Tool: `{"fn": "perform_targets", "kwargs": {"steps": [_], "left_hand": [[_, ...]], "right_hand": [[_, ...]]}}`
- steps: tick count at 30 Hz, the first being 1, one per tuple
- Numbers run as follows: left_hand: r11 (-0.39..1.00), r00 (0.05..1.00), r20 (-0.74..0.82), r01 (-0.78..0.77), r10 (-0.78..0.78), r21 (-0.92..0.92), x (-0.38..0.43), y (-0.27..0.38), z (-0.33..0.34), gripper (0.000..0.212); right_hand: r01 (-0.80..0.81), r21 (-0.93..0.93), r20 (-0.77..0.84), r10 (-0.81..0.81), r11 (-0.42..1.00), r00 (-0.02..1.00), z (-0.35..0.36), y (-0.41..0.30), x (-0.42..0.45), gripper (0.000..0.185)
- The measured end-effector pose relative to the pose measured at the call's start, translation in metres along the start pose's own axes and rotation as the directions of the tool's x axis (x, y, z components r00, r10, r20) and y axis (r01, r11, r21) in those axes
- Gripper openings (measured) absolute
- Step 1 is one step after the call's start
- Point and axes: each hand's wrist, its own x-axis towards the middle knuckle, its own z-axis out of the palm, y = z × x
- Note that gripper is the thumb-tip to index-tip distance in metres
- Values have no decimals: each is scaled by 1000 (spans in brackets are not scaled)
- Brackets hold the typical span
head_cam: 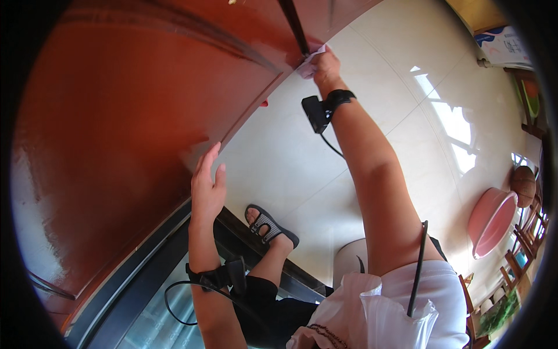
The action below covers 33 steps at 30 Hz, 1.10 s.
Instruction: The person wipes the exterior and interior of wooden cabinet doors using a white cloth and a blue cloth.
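A large glossy reddish-brown wooden door [130, 109] fills the left of the view, with a dark upright handle or bar [294, 28] near its far edge. My right hand [328, 67] grips a pale lilac cloth [308, 67] and presses it at that edge, by the bar's lower end. Beside the near part of the door's edge is my left hand [208, 185], its fingers extended and thumb apart, holding nothing; its fingertips are at the edge, but whether they touch it I cannot tell. Each wrist wears a black strapped device with a cable.
Pale glossy floor tiles [305, 174] lie below. A pink plastic basin [492, 222] stands at the right, near wooden racks and green leaves [499, 312]. A printed carton [501, 46] is at the upper right. A dark metal frame [130, 288] runs under the door at lower left. My sandalled foot [270, 227] is on the floor.
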Motion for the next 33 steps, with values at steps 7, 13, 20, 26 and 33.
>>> {"fn": "perform_targets", "kwargs": {"steps": [7,13,20,26,33], "left_hand": [[992,998,8,-61,61,108,-3,33,-12,45],[988,983,-125,-126,137,94,-15,82,-34,44],[947,921,-238,-320,307,-17,-39,159,-36,44],[825,953,-166,-304,255,-477,-59,195,-36,69],[581,896,-164,-398,413,-710,-64,274,-31,70]], "right_hand": [[27,14,-43,-26,1000,999,-18,-17,-48,66],[-69,233,238,12,970,971,-21,-67,-115,82],[-294,338,658,-1,894,753,26,-171,-226,88],[-364,210,779,69,907,624,35,-251,-313,94],[-87,64,808,-1,994,589,39,-308,-385,80]]}}
